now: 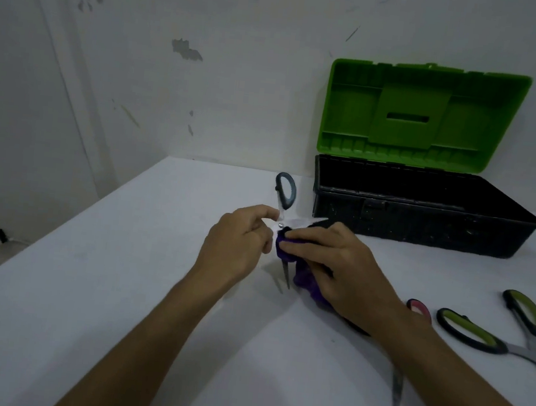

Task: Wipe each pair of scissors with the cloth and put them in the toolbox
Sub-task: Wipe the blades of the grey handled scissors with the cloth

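Observation:
My left hand [240, 236] pinches a pair of grey-handled scissors [285, 189] near the pivot, handle loop up, blade tip [285, 272] pointing down at the table. My right hand [330, 262] grips a purple cloth [288, 248] wrapped round the blades just below the pivot. The toolbox [424, 216], black with its green lid [424, 116] standing open, sits behind the hands at the right. On the table to the right lie green-and-black scissors [491, 332] and a pink-handled pair [419, 309], partly hidden by my right forearm.
The white table [119, 286] meets the wall at the back and has its left edge running diagonally from the corner. A blade of the pink-handled scissors [396, 395] sticks out below my right forearm.

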Demonstrator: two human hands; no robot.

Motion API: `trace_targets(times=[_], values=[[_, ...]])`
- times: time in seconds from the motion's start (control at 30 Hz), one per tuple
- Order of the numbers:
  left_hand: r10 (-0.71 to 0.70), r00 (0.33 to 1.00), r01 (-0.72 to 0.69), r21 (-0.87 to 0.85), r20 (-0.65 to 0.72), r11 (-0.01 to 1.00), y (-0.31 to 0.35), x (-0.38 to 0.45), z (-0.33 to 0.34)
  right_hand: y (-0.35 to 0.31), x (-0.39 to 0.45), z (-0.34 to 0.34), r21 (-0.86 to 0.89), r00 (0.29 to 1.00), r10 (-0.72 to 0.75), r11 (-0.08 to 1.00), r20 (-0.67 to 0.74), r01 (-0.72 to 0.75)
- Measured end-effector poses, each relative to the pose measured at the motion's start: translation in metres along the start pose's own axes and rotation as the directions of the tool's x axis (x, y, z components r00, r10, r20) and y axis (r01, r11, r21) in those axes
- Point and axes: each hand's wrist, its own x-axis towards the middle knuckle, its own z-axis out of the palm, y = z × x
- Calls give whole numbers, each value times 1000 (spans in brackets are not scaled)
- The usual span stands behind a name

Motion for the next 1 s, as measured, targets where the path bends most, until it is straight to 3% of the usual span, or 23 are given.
trace_targets(times=[0.13, 0.27, 0.33, 0.47, 0.6, 0.73, 0.8, 0.9, 1.0], values=[[-79, 990, 63, -129, -120, 990, -7, 8, -15, 1, -7, -2, 17, 984, -92, 996, 154, 91], [-78, 995, 79, -2, -63, 997, -10, 5, -9, -2, -1, -5, -10, 995, -93, 996, -34, 92], [-59, 998, 59, -45, 11, 997, -4, 3, -2, -1, 1, -3, -42, 995, -83, 996, -61, 80], [-98, 995, 92, -213, -22, 973, -2, 6, -7, -3, 1, 3, -2, 999, -49, 999, 16, 50], [-181, 979, 153, -259, -91, 954, -11, 11, -15, -5, -4, 0, 45, 983, -101, 994, 155, 95], [-98, 993, 91, -97, -70, 991, -13, 8, -6, -2, -4, -4, 20, 995, -100, 995, -17, 101], [-47, 999, 47, -138, 5, 989, -8, 5, -2, 1, -3, -2, -21, 995, -83, 996, -55, 82], [-17, 1000, 22, -210, 25, 977, -4, 5, -3, 3, -5, 4, 10, 999, -44, 999, -11, 44], [-47, 997, 28, -266, -65, 964, -10, 7, -13, -2, -5, 4, 71, 991, -67, 996, 115, 60]])
